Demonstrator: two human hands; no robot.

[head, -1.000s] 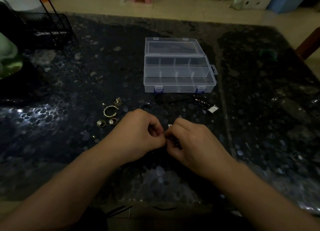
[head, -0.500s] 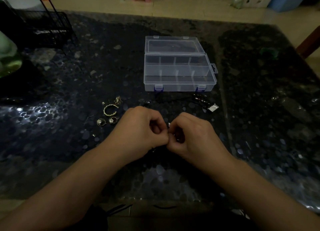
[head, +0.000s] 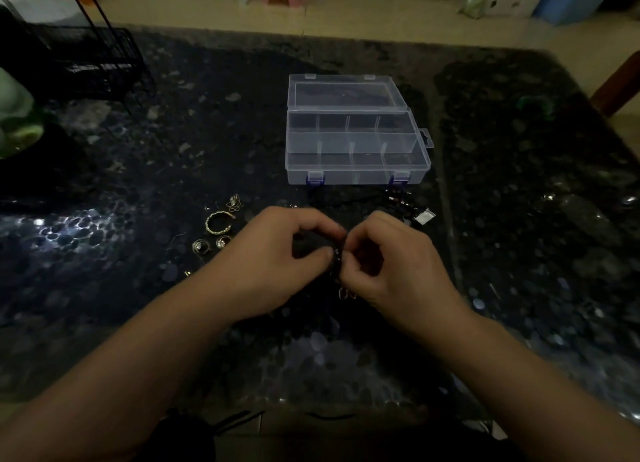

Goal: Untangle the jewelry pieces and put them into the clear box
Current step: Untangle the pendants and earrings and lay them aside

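Above the dark surface (head: 138,191), the left hand (head: 277,260) and right hand (head: 391,267) met, each grip pinching a small dark jewelry tangle (head: 336,259) between fingertips. Beyond them the clear box (head: 356,149) lay open on the surface, with a gold bangle (head: 217,223) and rings (head: 201,246) to its near left.

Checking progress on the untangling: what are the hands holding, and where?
Both the left hand and right hand pinch a dark jewelry piece between fingertips; exact part unclear.
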